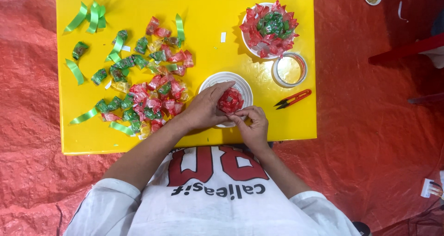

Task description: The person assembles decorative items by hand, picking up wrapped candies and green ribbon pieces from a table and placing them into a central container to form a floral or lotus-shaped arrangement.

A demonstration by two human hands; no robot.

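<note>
Home craft spot: yellow table [208,23], tarp floor [370,139]

candy pile [148,95] left, clear yellow table [208,23] ahead

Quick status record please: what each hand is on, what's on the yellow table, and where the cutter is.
left hand: cupped over a red candy cluster
right hand: pinching the cluster's lower edge
under cluster: white plate
finished piece: red-and-green candy rosette on a white plate, far right
tape roll: beside the rosette
cutter: red snips, right of the hands, untouched
loose stock: wrapped candies and green ribbon strips, left
surface: yellow table
</note>
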